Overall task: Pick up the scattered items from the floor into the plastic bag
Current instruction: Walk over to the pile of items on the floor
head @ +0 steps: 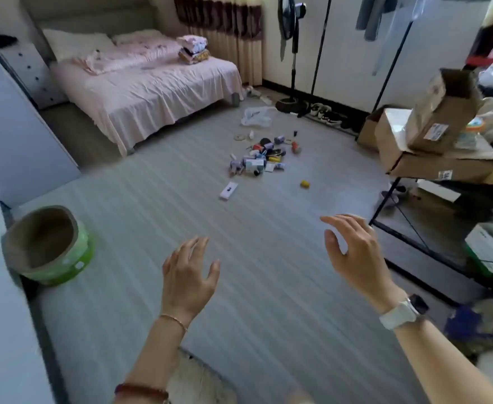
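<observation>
Both hands held empty above the floor (268, 287), well short of the items.

The left hand (188, 275) and right hand (353, 252) are raised with fingers loosely spread, nothing grasped. The pile (261, 157) is seen beyond the hands, right of the bed (152, 91). The bag (256, 116) lies just beyond the pile; a white box (228, 191) and yellow piece (304, 184) are strewn on its near side.

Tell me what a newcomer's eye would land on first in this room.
First, the pile of small bottles and boxes scattered mid-floor, with a white plastic bag lying crumpled just beyond it, nearer the bed. Next, the two bare hands raised in the foreground, left hand and right hand, both open and holding nothing. The pink bed fills the far left.
</observation>
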The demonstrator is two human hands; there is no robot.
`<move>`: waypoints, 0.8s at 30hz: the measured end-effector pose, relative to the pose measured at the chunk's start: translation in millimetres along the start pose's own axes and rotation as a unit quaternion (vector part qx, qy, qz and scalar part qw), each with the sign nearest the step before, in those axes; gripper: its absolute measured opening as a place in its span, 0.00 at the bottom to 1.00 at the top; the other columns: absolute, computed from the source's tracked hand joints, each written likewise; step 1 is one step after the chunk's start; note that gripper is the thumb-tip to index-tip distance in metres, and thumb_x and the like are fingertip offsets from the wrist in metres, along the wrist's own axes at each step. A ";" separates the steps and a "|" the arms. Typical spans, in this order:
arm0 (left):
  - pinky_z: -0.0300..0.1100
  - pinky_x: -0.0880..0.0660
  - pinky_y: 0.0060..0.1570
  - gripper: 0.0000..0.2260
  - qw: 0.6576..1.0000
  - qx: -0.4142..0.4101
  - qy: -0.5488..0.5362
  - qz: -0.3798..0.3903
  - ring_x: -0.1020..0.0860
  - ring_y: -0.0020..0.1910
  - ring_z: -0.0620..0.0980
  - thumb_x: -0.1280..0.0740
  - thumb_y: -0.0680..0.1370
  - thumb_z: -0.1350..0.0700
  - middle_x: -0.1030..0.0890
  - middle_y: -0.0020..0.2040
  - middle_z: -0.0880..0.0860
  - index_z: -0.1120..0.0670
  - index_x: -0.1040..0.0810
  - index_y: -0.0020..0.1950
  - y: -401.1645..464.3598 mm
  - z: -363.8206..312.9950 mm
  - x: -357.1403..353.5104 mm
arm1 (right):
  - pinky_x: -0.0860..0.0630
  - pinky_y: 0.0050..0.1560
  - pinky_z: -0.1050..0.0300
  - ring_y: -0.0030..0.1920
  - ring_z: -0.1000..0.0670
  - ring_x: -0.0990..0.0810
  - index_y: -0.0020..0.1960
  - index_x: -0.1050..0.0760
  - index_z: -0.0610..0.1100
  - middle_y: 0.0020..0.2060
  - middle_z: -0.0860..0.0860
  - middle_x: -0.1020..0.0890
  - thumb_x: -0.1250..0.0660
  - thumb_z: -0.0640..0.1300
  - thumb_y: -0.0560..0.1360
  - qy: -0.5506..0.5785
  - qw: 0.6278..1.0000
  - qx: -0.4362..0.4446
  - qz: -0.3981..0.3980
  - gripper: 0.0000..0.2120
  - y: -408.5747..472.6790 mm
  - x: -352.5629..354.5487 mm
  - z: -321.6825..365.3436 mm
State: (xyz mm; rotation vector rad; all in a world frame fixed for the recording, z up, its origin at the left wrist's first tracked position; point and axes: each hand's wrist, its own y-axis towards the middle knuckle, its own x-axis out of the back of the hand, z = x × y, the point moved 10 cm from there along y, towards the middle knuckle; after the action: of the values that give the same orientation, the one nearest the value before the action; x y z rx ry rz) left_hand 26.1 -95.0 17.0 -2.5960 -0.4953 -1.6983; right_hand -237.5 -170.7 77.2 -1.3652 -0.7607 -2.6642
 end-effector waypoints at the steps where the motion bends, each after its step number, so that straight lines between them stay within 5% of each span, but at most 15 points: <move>1: 0.55 0.30 0.58 0.28 1.000 0.009 0.001 0.014 0.25 0.60 0.58 0.46 0.71 0.42 0.23 0.61 0.58 0.57 0.27 0.64 10.1 9.7 -11.7 | 0.26 0.55 0.42 0.53 0.41 0.21 0.54 0.22 0.40 0.48 0.44 0.17 0.45 0.48 0.74 -0.005 1.000 -0.008 0.003 0.19 2.5 -15.6 -12.0; 11: 0.54 0.25 0.49 0.26 0.997 0.039 0.040 0.049 0.21 0.53 0.60 0.45 0.70 0.44 0.20 0.55 0.59 0.59 0.24 0.59 197.8 18.7 -99.9 | 0.28 0.57 0.41 0.57 0.40 0.23 0.59 0.24 0.42 0.53 0.44 0.19 0.47 0.53 0.73 -0.032 0.985 -0.102 0.138 0.23 152.8 -147.9 -126.5; 17: 0.50 0.23 0.43 0.23 0.994 0.049 0.038 0.086 0.19 0.46 0.56 0.45 0.69 0.46 0.17 0.50 0.55 0.55 0.21 0.55 327.1 4.3 -135.9 | 0.28 0.55 0.45 0.55 0.41 0.22 0.56 0.22 0.42 0.50 0.45 0.17 0.51 0.54 0.72 -0.016 0.981 -0.081 0.176 0.26 282.9 -210.8 -140.5; 24: 0.51 0.23 0.43 0.22 0.984 0.140 0.071 0.079 0.18 0.44 0.58 0.45 0.69 0.47 0.17 0.48 0.57 0.56 0.21 0.54 440.5 118.3 -123.8 | 0.39 0.66 0.49 0.67 0.46 0.33 0.67 0.33 0.48 0.64 0.49 0.26 0.45 0.47 0.78 -0.037 0.950 -0.034 0.309 0.18 409.0 -343.2 -115.3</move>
State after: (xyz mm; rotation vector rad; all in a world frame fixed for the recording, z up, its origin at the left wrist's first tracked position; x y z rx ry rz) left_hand 201.3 -525.7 -67.7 -2.2381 -0.4698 -1.6167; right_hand -7.5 -640.2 -81.0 -1.4261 -0.1859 -2.1672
